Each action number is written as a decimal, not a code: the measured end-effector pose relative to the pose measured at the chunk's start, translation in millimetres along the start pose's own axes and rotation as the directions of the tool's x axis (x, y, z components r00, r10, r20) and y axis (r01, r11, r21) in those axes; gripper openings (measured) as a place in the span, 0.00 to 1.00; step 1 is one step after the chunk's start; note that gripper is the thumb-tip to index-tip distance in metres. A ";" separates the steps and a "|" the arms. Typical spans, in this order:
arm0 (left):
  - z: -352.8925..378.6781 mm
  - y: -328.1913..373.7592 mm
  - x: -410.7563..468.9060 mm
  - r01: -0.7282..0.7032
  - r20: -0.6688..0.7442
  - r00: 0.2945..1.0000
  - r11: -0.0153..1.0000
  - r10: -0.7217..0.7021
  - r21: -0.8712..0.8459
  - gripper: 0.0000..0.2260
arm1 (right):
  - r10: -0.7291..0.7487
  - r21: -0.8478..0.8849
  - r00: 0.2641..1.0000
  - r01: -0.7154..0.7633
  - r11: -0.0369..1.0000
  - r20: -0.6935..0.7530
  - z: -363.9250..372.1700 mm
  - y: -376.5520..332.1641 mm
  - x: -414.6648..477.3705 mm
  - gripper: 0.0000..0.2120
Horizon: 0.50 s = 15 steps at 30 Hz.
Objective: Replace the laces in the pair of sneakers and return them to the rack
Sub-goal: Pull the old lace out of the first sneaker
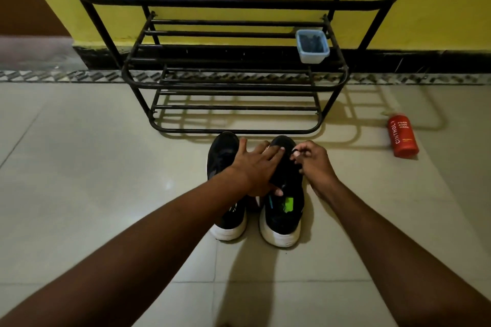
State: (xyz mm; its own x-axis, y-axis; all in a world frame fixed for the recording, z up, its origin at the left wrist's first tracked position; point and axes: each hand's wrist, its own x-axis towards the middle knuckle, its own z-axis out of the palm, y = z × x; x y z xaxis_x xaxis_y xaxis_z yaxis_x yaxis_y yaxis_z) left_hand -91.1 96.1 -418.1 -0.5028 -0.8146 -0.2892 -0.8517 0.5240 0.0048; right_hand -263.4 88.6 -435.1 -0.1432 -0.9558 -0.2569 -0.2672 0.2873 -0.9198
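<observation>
Two black sneakers with white soles stand side by side on the tiled floor, toes toward the rack: the left sneaker point(224, 156) and the right sneaker point(285, 210), which has a green tag on its tongue. My left hand point(256, 167) lies across the right sneaker's upper with straight fingers, pressing it down. My right hand point(314, 160) pinches a black lace point(295, 152) at the right side of that sneaker's toe end. The black metal shoe rack point(233, 85) stands just beyond the sneakers against the yellow wall.
A small blue plastic tub point(313, 46) with dark contents sits on the rack's middle shelf at the right. A red bottle point(402, 135) lies on the floor to the right of the rack. Pale floor tiles surround the sneakers.
</observation>
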 end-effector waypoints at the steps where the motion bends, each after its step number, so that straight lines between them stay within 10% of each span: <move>1: 0.5 -2.4 1.4 -0.017 0.025 1.000 1.000 0.017 0.006 0.48 | -0.004 0.011 1.000 0.003 1.000 0.028 -2.0 0.0 -0.8 0.12; 7: 3.0 -4.4 5.5 0.010 0.089 0.996 1.000 -0.011 0.011 0.47 | 0.054 0.134 0.998 -0.058 0.989 0.033 -7.5 -7.3 -6.2 0.12; 15: -4.5 3.8 1.4 0.046 0.127 0.991 0.998 -0.051 0.040 0.47 | -0.401 -0.578 0.888 0.452 0.680 0.224 -24.2 -19.8 -5.7 0.02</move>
State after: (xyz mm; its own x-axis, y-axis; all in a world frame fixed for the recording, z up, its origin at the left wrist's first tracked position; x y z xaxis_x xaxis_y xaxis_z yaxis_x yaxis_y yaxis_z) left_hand -95.8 95.8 -414.2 -0.4361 -0.8021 -0.4080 -0.8673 0.4955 -0.0469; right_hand -280.3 89.9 -408.2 0.1930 -0.9784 0.0740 -0.7969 -0.2003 -0.5700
